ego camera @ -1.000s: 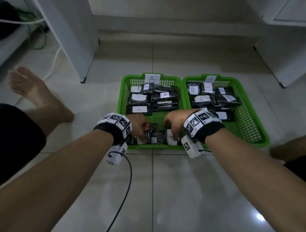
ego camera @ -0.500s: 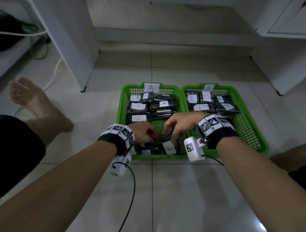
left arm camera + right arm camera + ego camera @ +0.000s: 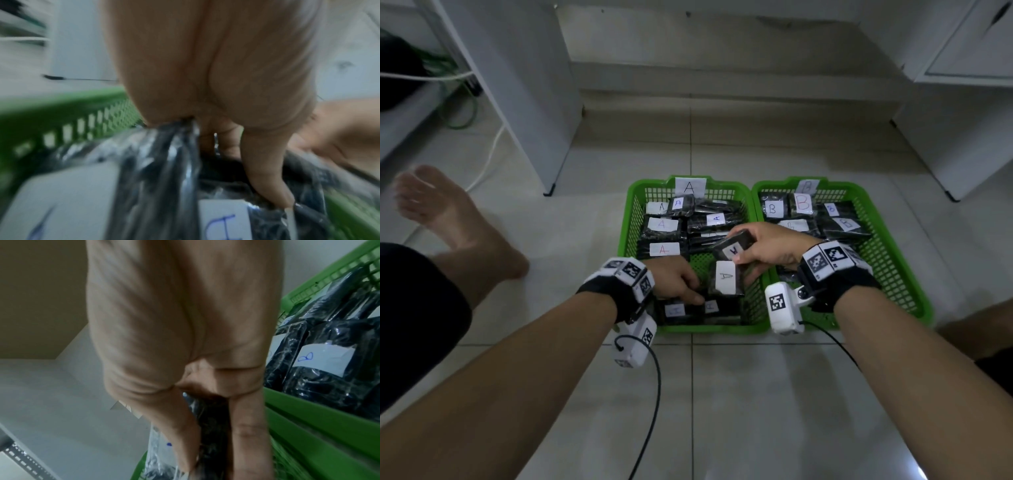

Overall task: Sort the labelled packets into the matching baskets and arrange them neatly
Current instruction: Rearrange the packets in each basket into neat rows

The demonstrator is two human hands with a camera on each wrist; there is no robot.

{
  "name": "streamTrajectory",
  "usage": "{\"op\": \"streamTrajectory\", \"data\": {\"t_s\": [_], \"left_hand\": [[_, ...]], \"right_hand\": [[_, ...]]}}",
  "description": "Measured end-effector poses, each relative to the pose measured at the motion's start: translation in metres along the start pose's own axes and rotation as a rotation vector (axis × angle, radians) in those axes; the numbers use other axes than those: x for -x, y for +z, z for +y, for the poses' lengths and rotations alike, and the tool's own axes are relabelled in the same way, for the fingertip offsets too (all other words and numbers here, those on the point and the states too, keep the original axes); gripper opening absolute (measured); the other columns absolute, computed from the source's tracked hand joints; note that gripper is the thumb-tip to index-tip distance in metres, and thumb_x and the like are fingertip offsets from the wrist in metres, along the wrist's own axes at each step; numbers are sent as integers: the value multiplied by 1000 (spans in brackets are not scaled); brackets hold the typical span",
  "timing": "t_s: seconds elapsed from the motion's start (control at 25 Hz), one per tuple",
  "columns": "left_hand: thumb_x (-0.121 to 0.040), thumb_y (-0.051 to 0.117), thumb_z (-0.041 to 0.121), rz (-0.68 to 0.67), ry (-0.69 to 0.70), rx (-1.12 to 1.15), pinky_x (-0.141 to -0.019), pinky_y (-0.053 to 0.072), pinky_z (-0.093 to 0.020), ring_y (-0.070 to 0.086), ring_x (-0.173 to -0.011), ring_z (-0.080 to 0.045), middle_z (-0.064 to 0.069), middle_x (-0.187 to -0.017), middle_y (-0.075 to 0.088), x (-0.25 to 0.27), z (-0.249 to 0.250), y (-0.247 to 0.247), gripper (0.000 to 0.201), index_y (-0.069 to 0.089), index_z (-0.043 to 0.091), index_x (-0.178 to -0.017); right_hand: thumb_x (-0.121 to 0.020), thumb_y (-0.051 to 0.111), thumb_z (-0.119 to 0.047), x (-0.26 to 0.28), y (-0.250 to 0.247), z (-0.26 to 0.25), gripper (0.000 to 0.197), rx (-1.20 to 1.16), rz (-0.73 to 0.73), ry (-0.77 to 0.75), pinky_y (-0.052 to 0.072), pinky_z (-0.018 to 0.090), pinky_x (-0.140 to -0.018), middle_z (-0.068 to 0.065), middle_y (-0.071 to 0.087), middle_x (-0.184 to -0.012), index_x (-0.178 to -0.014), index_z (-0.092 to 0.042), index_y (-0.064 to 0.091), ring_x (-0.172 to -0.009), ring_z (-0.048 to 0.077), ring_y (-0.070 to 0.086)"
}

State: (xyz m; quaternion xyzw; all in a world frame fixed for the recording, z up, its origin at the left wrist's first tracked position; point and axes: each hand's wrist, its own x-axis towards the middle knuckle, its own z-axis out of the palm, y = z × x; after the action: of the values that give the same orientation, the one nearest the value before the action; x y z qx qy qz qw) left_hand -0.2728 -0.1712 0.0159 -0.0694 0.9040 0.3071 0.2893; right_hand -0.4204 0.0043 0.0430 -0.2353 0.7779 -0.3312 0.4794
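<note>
A bare foot (image 3: pixel 448 219) rests on the pale tiled floor (image 3: pixel 739 394) at the left. White cabinets (image 3: pixel 517 85) stand behind, with another white cabinet (image 3: pixel 962 102) at the right. Green and white cables (image 3: pixel 465 113) trail beside the left cabinet.

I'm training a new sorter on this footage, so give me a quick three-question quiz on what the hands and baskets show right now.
1. True or false: the right hand grips packets above the left basket.
2. Which letter marks the right basket? a) A b) B c) C
3. Fill in: the left hand rests on packets at the basket's ____ end.

Key: 1 true. 2 b, as its tag shows. 3 near.
</note>
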Motion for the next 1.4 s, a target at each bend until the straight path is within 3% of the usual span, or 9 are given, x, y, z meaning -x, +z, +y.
{"op": "streamTrajectory", "data": {"t_s": [0.24, 0.4, 0.56, 0.72, 0.84, 0.96, 1.04, 1.2, 1.4], "left_hand": [[-88, 70, 31, 101, -137, 519, -89, 55, -42, 67, -91, -23, -9, -101, 71, 15, -38, -37, 21, 68, 13, -99], [-96, 56, 12, 156, -192, 836, -84, 55, -39, 66, -91, -27, -18, -105, 68, 13, -38, -41, 14, 63, 3, -106], [-93, 56, 3, 337, -153, 893, -53, 54, -27, 66, -79, -24, -14, -94, 67, 19, -36, -53, 10, 62, 4, -101], [-95, 57, 6, 286, -79, 831, -70, 59, -33, 69, -95, -27, -14, -106, 70, 16, -37, -55, 21, 64, 4, -114], [-93, 65, 11, 336, -8, 692, -73, 60, -35, 71, -92, -24, -9, -104, 74, 5, -38, -49, 21, 67, 8, -113], [-87, 73, 14, 422, 33, 601, -64, 53, -25, 72, -86, -18, -3, -98, 76, -3, -34, -47, 19, 70, 17, -106], [-88, 72, 18, 432, 60, 495, -66, 52, -20, 70, -79, -12, 1, -93, 76, -5, -30, -46, 15, 73, 22, -103], [-92, 68, 20, 422, 57, 490, -79, 59, -32, 71, -86, -18, -4, -97, 75, -8, -29, -43, 20, 75, 16, -110], [-95, 64, 24, 512, 36, 502, -73, 54, -22, 69, -81, -13, -5, -96, 75, -14, -30, -42, 19, 76, 14, -105]], "right_hand": [[-91, 67, 3, 4, 2, -3, 25, 124, -52, 41, 63, 47, -80, 18, 74, -109, -112, -10, 65, -92, 31, 76], [-91, 69, -7, 2, 14, -16, 20, 303, -59, 46, 60, 29, -71, 11, 75, -100, -110, -2, 70, -88, 22, 74], [-82, 77, -31, 6, 12, -25, 24, 557, -135, 12, 52, 32, -86, -5, 76, -102, -104, -21, 80, -98, 12, 66], [-87, 76, -26, 4, 9, -28, 23, 481, -69, 29, 57, 39, -87, 1, 76, -106, -107, -16, 77, -99, 19, 71], [-95, 65, -12, 10, 12, -28, 23, 313, -252, 162, 59, 47, -91, 13, 78, -103, -113, 2, 70, -93, 29, 76], [-90, 73, -10, 11, 9, -23, 13, 377, 69, 30, 59, 29, -63, 8, 75, -89, -100, -3, 70, -78, 25, 75], [-74, 89, -18, 8, 8, -23, 39, 551, 401, -165, 47, 17, -64, -6, 66, -100, -104, -16, 65, -83, 11, 63], [-59, 96, -35, -3, 24, -28, 84, 688, 327, -356, 45, 33, -101, -11, 57, -128, -134, -25, 59, -114, 10, 53], [-60, 93, -46, -21, 36, -22, 65, 789, 366, -400, 45, 31, -80, -12, 60, -103, -117, -28, 68, -99, 12, 56]]}}
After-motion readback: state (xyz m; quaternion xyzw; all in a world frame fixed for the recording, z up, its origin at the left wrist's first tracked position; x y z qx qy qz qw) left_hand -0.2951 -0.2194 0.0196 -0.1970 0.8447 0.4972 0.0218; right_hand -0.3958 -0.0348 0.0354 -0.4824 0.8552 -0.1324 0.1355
